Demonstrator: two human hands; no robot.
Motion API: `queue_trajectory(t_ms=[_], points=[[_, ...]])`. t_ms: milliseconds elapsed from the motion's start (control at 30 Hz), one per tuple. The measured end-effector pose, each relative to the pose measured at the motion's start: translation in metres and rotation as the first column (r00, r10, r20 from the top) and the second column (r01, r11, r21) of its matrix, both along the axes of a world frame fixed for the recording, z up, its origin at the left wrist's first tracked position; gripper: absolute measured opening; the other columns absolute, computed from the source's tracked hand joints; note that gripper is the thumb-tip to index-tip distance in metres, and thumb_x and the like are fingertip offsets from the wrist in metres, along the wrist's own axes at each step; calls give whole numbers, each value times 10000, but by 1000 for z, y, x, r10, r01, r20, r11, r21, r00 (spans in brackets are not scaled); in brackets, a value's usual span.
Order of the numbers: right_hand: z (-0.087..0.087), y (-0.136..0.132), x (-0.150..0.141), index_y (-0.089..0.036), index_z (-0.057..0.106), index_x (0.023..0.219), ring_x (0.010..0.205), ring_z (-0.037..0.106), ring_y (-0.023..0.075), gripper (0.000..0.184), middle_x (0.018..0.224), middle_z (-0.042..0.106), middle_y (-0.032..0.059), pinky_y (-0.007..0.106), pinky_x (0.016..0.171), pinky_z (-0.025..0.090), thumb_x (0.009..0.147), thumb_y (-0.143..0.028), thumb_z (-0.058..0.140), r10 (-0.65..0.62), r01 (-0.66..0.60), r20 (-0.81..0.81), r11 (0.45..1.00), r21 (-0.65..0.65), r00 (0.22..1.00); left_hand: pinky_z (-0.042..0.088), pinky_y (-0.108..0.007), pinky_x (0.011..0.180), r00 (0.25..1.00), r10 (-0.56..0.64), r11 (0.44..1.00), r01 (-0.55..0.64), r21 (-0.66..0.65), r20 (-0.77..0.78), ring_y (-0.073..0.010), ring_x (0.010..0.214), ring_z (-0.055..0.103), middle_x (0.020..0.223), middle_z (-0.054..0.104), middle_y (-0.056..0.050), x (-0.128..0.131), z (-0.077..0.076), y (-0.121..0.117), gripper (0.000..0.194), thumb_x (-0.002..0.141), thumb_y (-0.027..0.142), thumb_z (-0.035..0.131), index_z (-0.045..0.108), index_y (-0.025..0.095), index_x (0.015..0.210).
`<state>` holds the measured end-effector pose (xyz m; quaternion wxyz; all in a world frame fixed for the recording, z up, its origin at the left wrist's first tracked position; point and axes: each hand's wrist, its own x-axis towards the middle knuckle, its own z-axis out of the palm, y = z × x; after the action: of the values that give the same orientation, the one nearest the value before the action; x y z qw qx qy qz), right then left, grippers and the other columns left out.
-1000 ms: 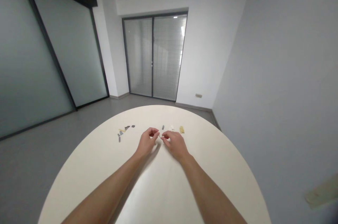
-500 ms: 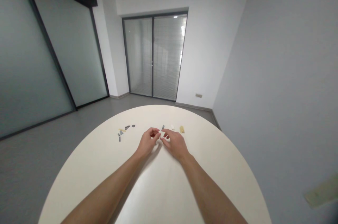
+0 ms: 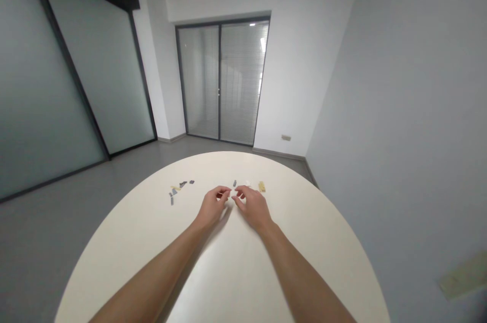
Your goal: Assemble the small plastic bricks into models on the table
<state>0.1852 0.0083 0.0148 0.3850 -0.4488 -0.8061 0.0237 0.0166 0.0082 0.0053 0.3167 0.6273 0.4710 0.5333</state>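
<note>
Over the middle of the table, my left hand (image 3: 213, 205) has its thumb and fingertips drawn together in a pinch; whatever lies between them is too small to make out. Just to the right is my right hand (image 3: 253, 205), its bent index finger and thumb a little apart and pointing at the left fingertips. I see nothing clearly between them. Beyond the fingertips lies a small grey-blue piece (image 3: 235, 183). A small white piece (image 3: 248, 183) and a yellow block (image 3: 262, 186) lie past my right hand.
The round white table (image 3: 304, 242) carries more small pieces at the left: a black piece (image 3: 192, 182), a dark cluster (image 3: 183, 184), a yellow strip (image 3: 175, 188) and a grey piece (image 3: 172, 201). Glass doors (image 3: 222, 84) and walls stand beyond.
My right index finger and thumb have drawn back slightly to the right, away from the left fingertips. My left hand stays nearly in place, and the loose pieces have not moved.
</note>
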Motion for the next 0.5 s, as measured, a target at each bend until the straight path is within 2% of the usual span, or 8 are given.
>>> queue_trajectory(t_ms=[167, 400, 500], points=[[1, -1, -1, -239, 608, 1122, 820, 644, 166, 204, 951, 704, 21, 298, 791, 438, 928, -301, 596, 44, -44, 28, 999, 13, 999, 483, -358, 809, 999, -27, 999, 28, 21, -25, -216, 838, 639, 910, 731, -97, 2, 4, -2, 287, 833, 407, 583, 722, 166, 907], [1, 0, 0, -224, 615, 1078, 844, 646, 170, 179, 945, 702, 25, 299, 794, 449, 936, -325, 575, -14, 14, 14, 1000, 8, 1000, 485, -354, 785, 1000, 3, 999, -4, 36, 17, -202, 790, 633, 859, 714, -79, 1, 0, 1, 267, 800, 392, 624, 688, 165, 924], [0, 0, 0, -222, 617, 1080, 842, 649, 167, 167, 962, 705, 26, 305, 808, 454, 929, -281, 574, -7, 7, 25, 1000, -3, 1000, 482, -355, 791, 999, 32, 999, -33, 33, 17, -204, 809, 630, 875, 710, -80, 0, -1, 2, 249, 807, 373, 615, 677, 164, 927]])
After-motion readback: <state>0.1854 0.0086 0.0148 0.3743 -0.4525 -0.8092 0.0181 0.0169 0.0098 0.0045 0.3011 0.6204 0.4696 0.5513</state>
